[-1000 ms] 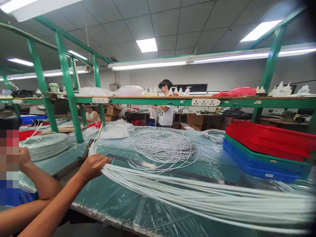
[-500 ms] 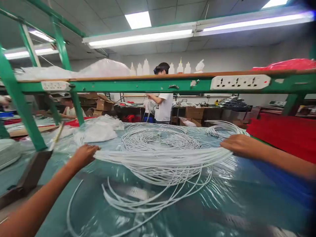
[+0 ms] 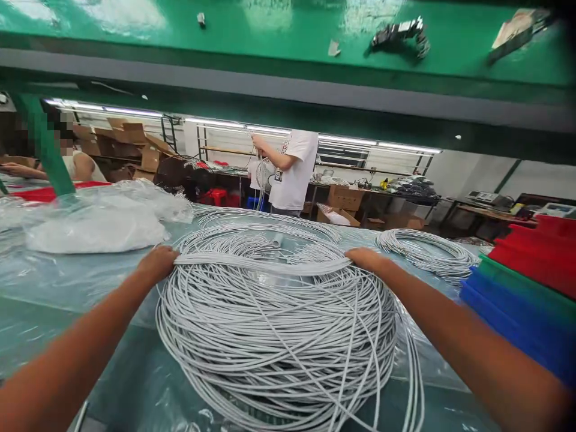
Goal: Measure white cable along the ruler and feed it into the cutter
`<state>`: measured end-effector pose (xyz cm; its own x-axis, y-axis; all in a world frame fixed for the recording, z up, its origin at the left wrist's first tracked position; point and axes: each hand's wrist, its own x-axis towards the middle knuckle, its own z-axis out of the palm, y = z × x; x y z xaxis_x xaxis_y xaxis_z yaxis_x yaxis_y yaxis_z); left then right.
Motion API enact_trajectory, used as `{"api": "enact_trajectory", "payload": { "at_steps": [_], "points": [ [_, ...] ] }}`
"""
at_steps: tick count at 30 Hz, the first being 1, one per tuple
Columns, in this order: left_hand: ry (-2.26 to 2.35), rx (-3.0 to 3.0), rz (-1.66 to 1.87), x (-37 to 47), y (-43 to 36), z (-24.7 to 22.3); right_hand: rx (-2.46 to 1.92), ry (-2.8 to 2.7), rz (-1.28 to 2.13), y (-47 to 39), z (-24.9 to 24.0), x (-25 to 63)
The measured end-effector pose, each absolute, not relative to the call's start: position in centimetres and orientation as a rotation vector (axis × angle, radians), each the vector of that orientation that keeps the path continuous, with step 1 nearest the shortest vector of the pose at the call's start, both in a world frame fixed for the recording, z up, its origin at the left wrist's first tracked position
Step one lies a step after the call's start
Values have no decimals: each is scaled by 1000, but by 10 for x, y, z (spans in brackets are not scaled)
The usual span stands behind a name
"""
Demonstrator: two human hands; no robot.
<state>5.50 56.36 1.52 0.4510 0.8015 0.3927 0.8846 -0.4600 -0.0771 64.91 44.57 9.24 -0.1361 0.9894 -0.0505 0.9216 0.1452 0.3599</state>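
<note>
Gripping a straight bundle of grey cable [image 3: 261,264] at both ends, left hand [image 3: 157,264] and right hand [image 3: 366,259] each closing round it; resting it across the far rim of the big cable coil [image 3: 274,336] on the plastic-covered table [image 3: 54,288], seemingly keeping strands gathered.

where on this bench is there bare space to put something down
Bare film-covered table lies left of the big cable coil, below the plastic bags. Crowded: the middle under both hands, the smaller coil and stacked trays at right.
</note>
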Motion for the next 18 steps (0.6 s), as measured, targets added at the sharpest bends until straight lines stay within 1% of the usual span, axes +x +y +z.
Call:
{"api": "enact_trajectory", "payload": {
  "at_steps": [2, 4, 7, 10, 12, 14, 16, 18],
  "points": [
    [-1508, -2384, -352, 51, 562, 13, 1862, 2157, 309, 447, 80, 653],
    [-1560, -2335, -316, 50, 553, 16, 1878, 2177, 312, 441, 83, 658],
    [-1612, -2264, -334, 52, 529, 32, 1927, 2206, 391, 417, 108, 663],
    [-1578, -2246, -366, 58, 487, 56, 1968, 2231, 488, 368, 143, 662],
    [-1487, -2304, -386, 66, 440, 69, 1951, 2274, 523, 320, 166, 655],
    [-1296, -2416, -493, 76, 371, 77, 1892, 2337, 520, 261, 187, 643],
    [-1042, -2520, -659, 86, 283, 81, 1772, 2414, 493, 194, 203, 625],
    [-881, -2591, -705, 91, 184, 84, 1621, 2530, 486, 122, 210, 606]
  ]
}}
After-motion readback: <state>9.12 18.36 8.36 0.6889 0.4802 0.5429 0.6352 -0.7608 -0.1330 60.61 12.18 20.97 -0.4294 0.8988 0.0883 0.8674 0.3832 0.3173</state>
